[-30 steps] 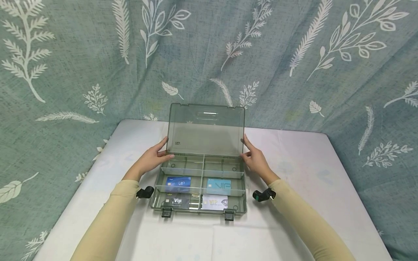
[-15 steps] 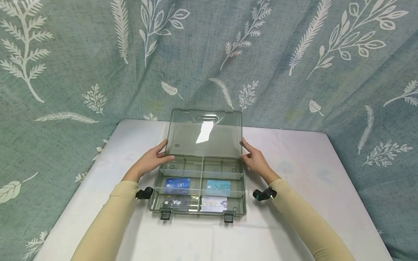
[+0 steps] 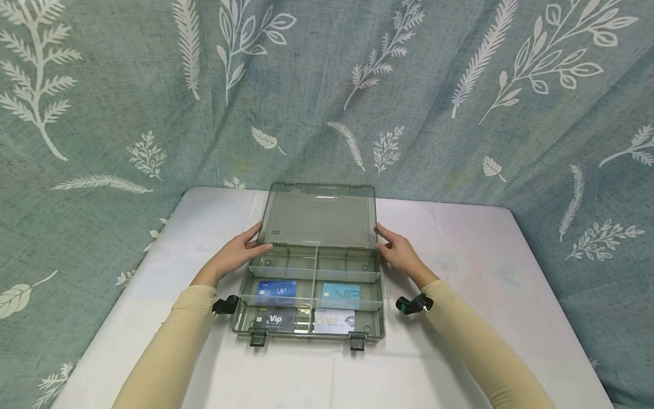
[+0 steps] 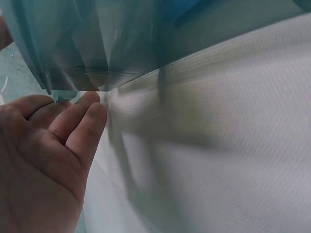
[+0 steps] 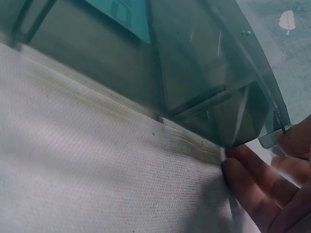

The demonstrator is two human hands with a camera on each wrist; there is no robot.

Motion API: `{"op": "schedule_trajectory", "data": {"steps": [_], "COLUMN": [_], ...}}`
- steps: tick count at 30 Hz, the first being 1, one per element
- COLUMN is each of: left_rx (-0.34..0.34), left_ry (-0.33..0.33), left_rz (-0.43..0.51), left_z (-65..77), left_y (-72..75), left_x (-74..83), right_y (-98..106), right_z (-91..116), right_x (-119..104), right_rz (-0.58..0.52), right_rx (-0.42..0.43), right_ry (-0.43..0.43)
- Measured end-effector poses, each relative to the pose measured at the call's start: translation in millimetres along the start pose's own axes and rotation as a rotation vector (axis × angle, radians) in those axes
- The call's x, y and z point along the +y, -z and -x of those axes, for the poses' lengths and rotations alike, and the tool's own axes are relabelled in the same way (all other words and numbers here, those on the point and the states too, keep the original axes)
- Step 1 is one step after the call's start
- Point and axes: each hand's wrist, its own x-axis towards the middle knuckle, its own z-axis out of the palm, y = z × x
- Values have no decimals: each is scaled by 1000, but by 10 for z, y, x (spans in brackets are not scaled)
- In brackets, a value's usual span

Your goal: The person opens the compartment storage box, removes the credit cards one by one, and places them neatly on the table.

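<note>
A clear grey-green plastic compartment box (image 3: 313, 336) stands in the head view with its lid (image 3: 322, 216) raised at the back. In its middle row lie a dark blue card (image 3: 277, 291) and a light blue card (image 3: 340, 293); in the front row, a black card (image 3: 275, 319) and a white card (image 3: 334, 321). My left hand (image 3: 234, 253) holds the back left corner, thumb on the rim, index finger at the lid's side. At the back right corner, my right hand (image 3: 401, 254) holds the box likewise. Both wrist views show fingers against the rear corners.
Two dark latches, left (image 3: 258, 339) and right (image 3: 357, 342), hang from the box's front edge. The table has a white cloth (image 3: 460, 341). Behind and beside it hangs a green leaf-patterned curtain (image 3: 317, 85).
The lid has leaned farther back, its top edge sinking in the head view. The box's front edge sits slightly nearer me. Both hands stay at the rear corners, and the cards keep their compartments.
</note>
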Motion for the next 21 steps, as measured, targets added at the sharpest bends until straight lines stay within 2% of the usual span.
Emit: {"op": "schedule_trajectory", "data": {"steps": [11, 21], "left_rx": [1, -16], "left_ry": [-12, 11], "left_rz": [12, 0], "left_z": [2, 5], "left_y": [-15, -15], "left_x": [-24, -26], "right_y": [7, 1], "right_z": [8, 3], "right_x": [14, 20], "right_rz": [30, 9], "right_rx": [-30, -53], "right_ry": [-2, -58]}}
